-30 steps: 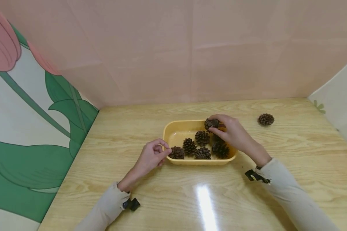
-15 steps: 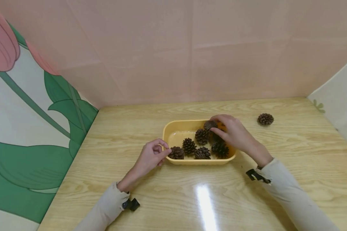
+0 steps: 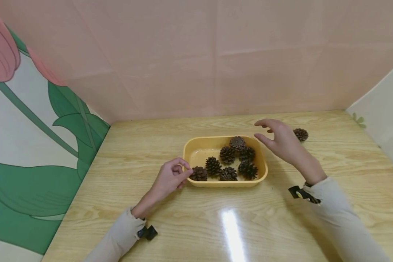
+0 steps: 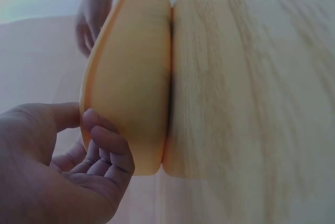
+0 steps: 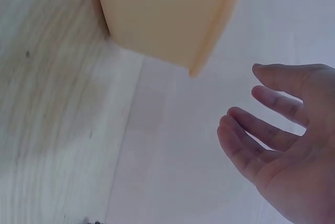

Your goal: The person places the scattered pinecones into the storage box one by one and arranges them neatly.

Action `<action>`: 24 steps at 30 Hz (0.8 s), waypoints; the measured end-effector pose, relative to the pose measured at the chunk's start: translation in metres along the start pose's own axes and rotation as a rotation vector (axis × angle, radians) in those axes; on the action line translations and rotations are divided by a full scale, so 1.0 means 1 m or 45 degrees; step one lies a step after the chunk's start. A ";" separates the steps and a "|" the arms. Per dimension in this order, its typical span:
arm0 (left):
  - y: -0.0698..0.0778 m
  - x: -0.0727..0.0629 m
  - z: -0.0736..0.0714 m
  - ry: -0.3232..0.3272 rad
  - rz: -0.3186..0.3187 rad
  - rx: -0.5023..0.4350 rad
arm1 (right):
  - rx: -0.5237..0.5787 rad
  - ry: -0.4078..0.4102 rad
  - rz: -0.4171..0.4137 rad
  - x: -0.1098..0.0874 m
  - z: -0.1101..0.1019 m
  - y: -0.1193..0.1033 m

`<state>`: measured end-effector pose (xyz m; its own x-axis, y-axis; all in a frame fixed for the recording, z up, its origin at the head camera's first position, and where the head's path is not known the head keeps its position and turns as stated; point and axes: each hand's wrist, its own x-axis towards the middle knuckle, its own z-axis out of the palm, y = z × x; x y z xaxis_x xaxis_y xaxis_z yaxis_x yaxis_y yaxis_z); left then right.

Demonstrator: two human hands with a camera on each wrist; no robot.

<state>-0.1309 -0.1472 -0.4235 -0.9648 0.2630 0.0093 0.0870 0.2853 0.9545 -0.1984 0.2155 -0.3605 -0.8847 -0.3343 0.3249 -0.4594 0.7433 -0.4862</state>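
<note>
A yellow plastic tub [image 3: 196,145] stands on the table with several brown pine cones [image 3: 227,155] in it, mostly toward its right half and front. My left hand [image 3: 173,175] pinches the tub's front left rim between thumb and fingers; the left wrist view [image 4: 89,156] shows the same grip on the tub wall [image 4: 133,72]. Just right of the tub, my right hand [image 3: 280,140] hovers with thumb and fingers spread and nothing between them. Behind that hand, a lone pine cone [image 3: 301,134] lies on the table, partly covered by the hand.
The wood-grain table [image 3: 124,153] runs back to a pink wall sheet [image 3: 170,72]. A wall panel with printed green leaves [image 3: 72,123] borders the left side, and a pale panel [image 3: 386,120] the right. Light glares on the table [image 3: 232,229] in front.
My right hand has set a pine cone down at the tub's back right, let go of it, and moved right, out past the tub's rim. The left hand keeps its hold.
</note>
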 end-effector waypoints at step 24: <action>0.030 -0.011 0.000 0.003 -0.001 -0.014 | -0.124 0.082 0.091 -0.007 -0.031 0.052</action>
<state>-0.1177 -0.1413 -0.3955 -0.9654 0.2606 0.0095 0.0838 0.2754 0.9577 -0.2136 0.2746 -0.3630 -0.9067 -0.2428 0.3449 -0.3825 0.8178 -0.4299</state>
